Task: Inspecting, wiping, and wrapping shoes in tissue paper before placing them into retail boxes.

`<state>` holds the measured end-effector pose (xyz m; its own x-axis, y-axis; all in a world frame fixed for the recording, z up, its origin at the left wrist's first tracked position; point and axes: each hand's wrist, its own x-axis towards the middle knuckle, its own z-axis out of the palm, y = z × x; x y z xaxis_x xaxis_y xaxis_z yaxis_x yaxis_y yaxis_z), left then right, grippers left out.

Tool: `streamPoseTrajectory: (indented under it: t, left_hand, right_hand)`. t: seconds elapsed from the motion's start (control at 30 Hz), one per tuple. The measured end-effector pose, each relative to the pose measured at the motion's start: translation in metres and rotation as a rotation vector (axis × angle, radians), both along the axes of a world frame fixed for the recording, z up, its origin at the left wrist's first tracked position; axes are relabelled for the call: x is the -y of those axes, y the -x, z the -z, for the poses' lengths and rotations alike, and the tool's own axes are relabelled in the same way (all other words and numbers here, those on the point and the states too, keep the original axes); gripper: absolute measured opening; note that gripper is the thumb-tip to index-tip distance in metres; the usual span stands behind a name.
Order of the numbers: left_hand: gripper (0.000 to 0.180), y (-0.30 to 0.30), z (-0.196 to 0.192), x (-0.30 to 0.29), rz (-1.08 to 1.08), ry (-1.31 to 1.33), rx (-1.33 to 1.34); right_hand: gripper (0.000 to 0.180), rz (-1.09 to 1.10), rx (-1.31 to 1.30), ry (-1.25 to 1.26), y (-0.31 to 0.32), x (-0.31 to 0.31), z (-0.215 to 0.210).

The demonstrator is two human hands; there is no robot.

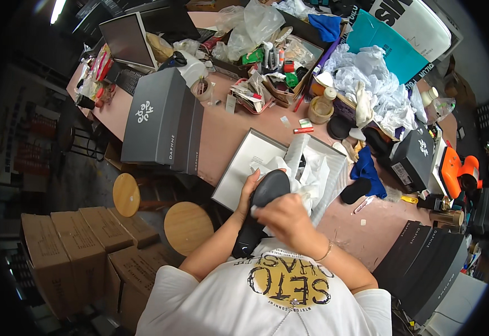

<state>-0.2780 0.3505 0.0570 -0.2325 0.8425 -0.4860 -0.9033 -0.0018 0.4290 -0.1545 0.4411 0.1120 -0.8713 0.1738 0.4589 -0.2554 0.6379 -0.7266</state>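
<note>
Left hand (248, 196) gripping black shoe (271, 188), right hand (289, 219) curled over, possibly touching.

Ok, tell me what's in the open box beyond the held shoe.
Crumpled white paper, with something dark between its folds. Whatever lies beneath is covered, and the shoe hides some of the paper.

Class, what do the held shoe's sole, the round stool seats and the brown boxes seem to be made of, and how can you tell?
Shoe sole: perhaps rubber, judging by its smooth, dark, matt surface.
Stool seats: probably wood, smooth-finished, from their honey colour.
Brown boxes: most likely cardboard, from their dull, straight-edged brown panels.
</note>
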Motion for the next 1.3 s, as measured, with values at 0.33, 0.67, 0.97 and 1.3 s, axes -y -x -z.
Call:
streamPoseTrajectory:
  t: [0.33,0.67,0.97,1.3]
  left_hand:
    - [0.065,-0.002,0.01,0.007,-0.025,-0.047,0.044]
    - [0.065,0.006,0.007,0.016,0.008,-0.171,0.106]
    - [0.073,-0.004,-0.007,0.008,0.057,-0.226,0.067]
    - [0.07,0.0,0.015,-0.005,0.172,-0.396,0.181]
  right_hand:
    - [0.02,0.004,-0.061,-0.293,0.004,0.021,0.022]
    - [0.01,0.589,0.095,0.191,-0.011,-0.071,0.021]
    - [0.023,0.193,-0.052,-0.134,-0.035,-0.019,-0.005]
    - [0.006,1.017,0.078,0.055,-0.117,-0.127,0.044]
